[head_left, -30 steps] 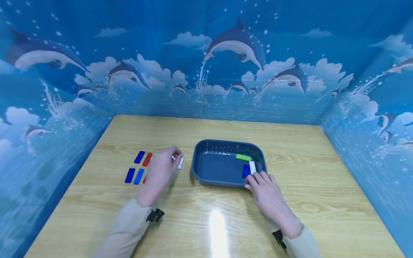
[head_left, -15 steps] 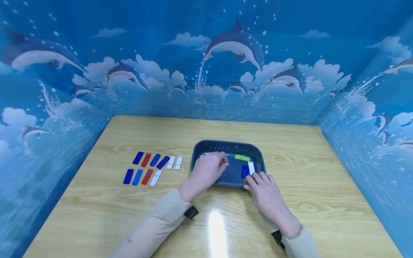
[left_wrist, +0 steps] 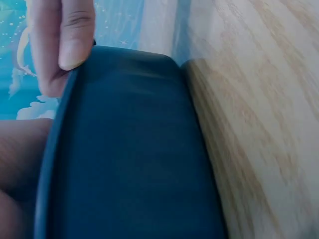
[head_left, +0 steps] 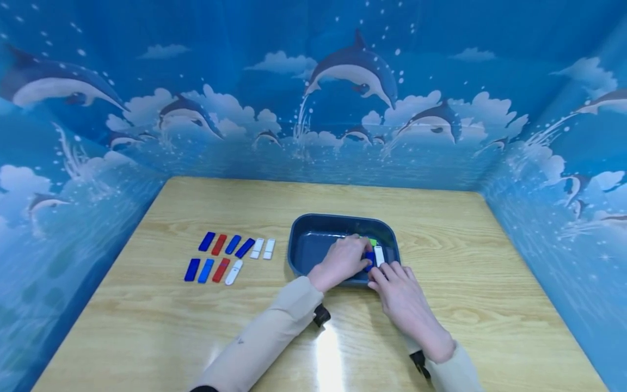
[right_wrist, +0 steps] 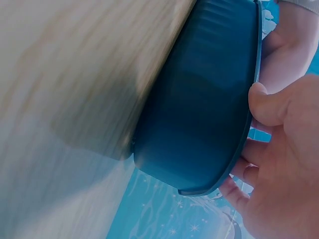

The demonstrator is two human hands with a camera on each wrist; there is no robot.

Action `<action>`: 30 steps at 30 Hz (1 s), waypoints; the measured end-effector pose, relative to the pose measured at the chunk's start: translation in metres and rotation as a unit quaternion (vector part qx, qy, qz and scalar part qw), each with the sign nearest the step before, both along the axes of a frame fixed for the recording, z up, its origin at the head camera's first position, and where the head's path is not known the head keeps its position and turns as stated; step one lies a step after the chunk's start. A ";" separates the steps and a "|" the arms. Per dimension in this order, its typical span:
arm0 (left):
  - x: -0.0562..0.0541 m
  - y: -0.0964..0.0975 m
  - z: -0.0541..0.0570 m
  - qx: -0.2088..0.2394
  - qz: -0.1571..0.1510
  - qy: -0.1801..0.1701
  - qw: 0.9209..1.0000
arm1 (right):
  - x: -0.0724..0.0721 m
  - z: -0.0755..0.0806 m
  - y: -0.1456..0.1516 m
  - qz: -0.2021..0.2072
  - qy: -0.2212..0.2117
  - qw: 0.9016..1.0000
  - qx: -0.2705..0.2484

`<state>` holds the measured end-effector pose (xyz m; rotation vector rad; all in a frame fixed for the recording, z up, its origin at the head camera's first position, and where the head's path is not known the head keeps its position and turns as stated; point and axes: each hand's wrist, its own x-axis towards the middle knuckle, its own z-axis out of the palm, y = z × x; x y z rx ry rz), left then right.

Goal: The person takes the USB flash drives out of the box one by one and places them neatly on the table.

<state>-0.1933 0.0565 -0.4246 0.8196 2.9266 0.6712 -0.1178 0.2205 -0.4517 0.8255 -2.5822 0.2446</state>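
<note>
My left hand (head_left: 343, 256) reaches into the dark blue plastic tray (head_left: 306, 239), its thumb and forefinger on either side of a dark blue USB stick (head_left: 369, 262). I cannot tell whether they pinch it. A white USB stick (head_left: 379, 256) lies just to the right, and a green one (head_left: 373, 242) is partly hidden behind the left hand. My right hand (head_left: 404, 291) holds the tray's front right rim. In the right wrist view its thumb (right_wrist: 266, 104) presses the outside of the rim and the fingers lie inside.
Two rows of USB sticks lie on the wooden table (head_left: 465, 272) left of the tray, among them a red one (head_left: 221, 270), a light blue one (head_left: 206, 270) and a white one (head_left: 234, 272). A dolphin-print curtain (head_left: 313, 136) surrounds the table's back and sides.
My left hand let go of a white USB stick in the row on the table, then moved right across the tray to the blue stick. The right hand stays on the rim.
</note>
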 end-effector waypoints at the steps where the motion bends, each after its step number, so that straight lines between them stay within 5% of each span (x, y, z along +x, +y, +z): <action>1: -0.001 0.002 -0.001 -0.005 0.003 -0.003 1.000 | 0.000 0.000 0.000 0.000 -0.001 1.000 0.000; 14: -0.007 0.015 -0.012 -0.051 0.040 -0.026 0.998 | 0.000 0.004 -0.002 -0.008 -0.018 1.000 0.005; 24: -0.010 0.013 -0.012 0.025 0.015 -0.079 0.996 | 0.000 0.003 0.000 -0.004 -0.014 1.000 0.000; 30: -0.011 0.004 -0.010 0.098 0.048 -0.101 0.989 | 0.001 0.001 0.001 0.000 -0.008 1.000 0.000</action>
